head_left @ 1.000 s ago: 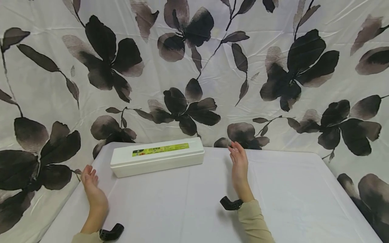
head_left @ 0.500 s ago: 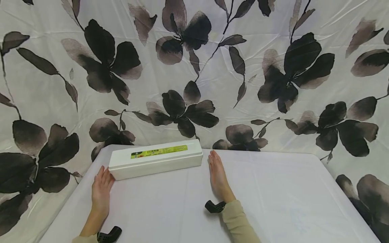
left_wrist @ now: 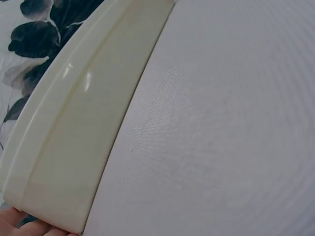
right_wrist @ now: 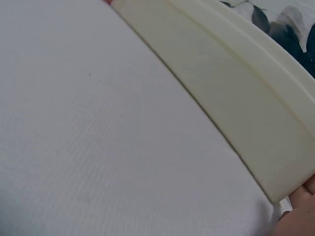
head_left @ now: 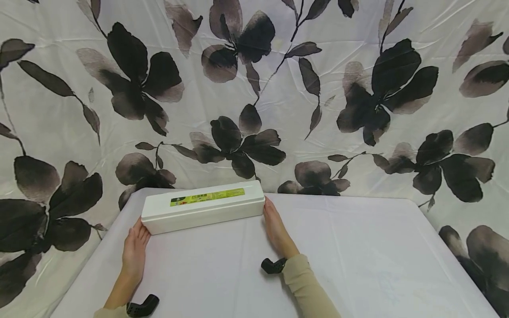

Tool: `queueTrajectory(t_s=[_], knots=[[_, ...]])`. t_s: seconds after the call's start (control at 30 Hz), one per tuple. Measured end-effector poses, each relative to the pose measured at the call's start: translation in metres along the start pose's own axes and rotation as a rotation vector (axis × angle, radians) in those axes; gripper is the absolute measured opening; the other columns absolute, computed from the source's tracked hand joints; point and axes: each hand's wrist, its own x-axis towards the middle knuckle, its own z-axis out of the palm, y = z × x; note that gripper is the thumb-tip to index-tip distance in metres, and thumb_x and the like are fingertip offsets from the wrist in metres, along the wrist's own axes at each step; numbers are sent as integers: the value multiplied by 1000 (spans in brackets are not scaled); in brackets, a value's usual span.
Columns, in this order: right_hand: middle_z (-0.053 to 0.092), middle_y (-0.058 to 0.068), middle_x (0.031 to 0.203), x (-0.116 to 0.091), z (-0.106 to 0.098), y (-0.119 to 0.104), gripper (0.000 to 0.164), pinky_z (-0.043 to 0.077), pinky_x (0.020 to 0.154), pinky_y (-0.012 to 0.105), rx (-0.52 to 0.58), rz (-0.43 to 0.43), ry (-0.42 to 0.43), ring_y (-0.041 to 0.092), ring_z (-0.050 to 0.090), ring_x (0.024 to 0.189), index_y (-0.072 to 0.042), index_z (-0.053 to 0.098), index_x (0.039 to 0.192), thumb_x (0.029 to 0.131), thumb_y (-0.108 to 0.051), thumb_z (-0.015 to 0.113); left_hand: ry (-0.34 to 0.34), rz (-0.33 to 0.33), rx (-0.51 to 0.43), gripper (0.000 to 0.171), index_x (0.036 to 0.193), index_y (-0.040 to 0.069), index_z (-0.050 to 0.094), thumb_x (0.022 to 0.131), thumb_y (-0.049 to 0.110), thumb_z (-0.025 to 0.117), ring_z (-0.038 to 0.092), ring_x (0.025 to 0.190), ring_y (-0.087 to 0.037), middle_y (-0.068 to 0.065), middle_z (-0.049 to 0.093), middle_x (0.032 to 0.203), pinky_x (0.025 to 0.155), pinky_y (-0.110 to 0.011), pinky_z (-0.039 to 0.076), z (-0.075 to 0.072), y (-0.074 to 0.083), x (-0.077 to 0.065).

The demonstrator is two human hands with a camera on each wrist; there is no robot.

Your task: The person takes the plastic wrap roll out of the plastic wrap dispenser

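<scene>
**Floral cloth (head_left: 302, 101) backs a white table (head_left: 358, 256) bearing 1 long white box (head_left: 207, 216)**

In the head view, the cloth fills the upper part of the scene, pale with dark grey and brownish flowers and leaves, creased in places. Below it, the table's white covering runs to rounded far corners. The box lies on the left part of the table, close to the far edge and slightly slanted, its right end farther from the person than its left. A yellow-green label (head_left: 207, 197) with dark print lies along its top.

2 hands flank the box. The left hand (head_left: 134, 251) has its fingers extended against the left end; the right hand (head_left: 277, 230) lays fairly straight fingers along the right end. Neither hand curls round the box; it sits between them. Beige sleeves (head_left: 311, 289) cover the forearms, and 1 black device (head_left: 273, 266) sits at each wrist.

In the left wrist view, the box's long side looks cream, with a ridge running along it and 2 small glints. Fingers of the left hand touch its near end at the lower left corner.

In the right wrist view, the same ridged side slants down to the right, where part of the right hand meets the near end. Its fingertips are out of sight there.
</scene>
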Motion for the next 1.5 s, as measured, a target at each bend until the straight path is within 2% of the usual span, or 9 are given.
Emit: queueTrajectory(t_s=[0.2,0.47,0.67,0.83,1.1,1.33,1.5], knots=[[10,20,163,0,-1,2,56,0,119,49,-89,-1,-20,33,2,151,6,12,155,110,-26,23,-7,4,9,66,156,-4,-1,107,39,9,9,151,-21,-25,-1,163,113,-15,16,1,1,0],[18,18,162,-14,0,-1,56,7,119,49,-277,15,49,33,9,150,3,20,155,109,-27,32,-3,-18,43,65,157,-2,0,107,38,12,11,151,-18,-23,2,163,111,-13,18,2,1,0],[19,18,162,-22,-3,-1,53,9,118,50,-384,0,21,34,11,150,3,20,155,110,-22,31,9,-28,40,66,157,-2,1,107,39,13,11,151,-20,-24,3,163,111,-13,18,0,1,0],[18,19,162,-27,-5,-2,51,9,118,51,-358,-5,-6,34,10,150,4,20,155,109,-17,30,19,-49,51,67,157,0,1,106,41,13,11,151,-21,-22,4,163,111,-13,18,0,1,0],[19,11,163,-41,-5,-4,54,7,119,50,-374,-24,-24,29,10,151,-4,20,157,109,-27,31,27,-61,40,67,157,-2,3,106,42,13,15,150,-19,-26,6,162,110,-13,20,1,2,-1],[14,14,164,-54,-8,-3,55,6,118,51,-335,-15,-65,30,6,151,-2,15,157,110,-25,30,53,-63,96,67,156,-5,8,108,41,13,24,146,-16,-29,12,159,107,-11,25,1,4,-3],[14,12,164,-60,-9,-5,55,6,118,50,-326,-1,-60,29,6,151,-2,15,158,110,-24,31,64,-74,141,66,155,-5,10,108,41,14,28,143,-14,-29,17,158,105,-10,27,4,6,-5]])
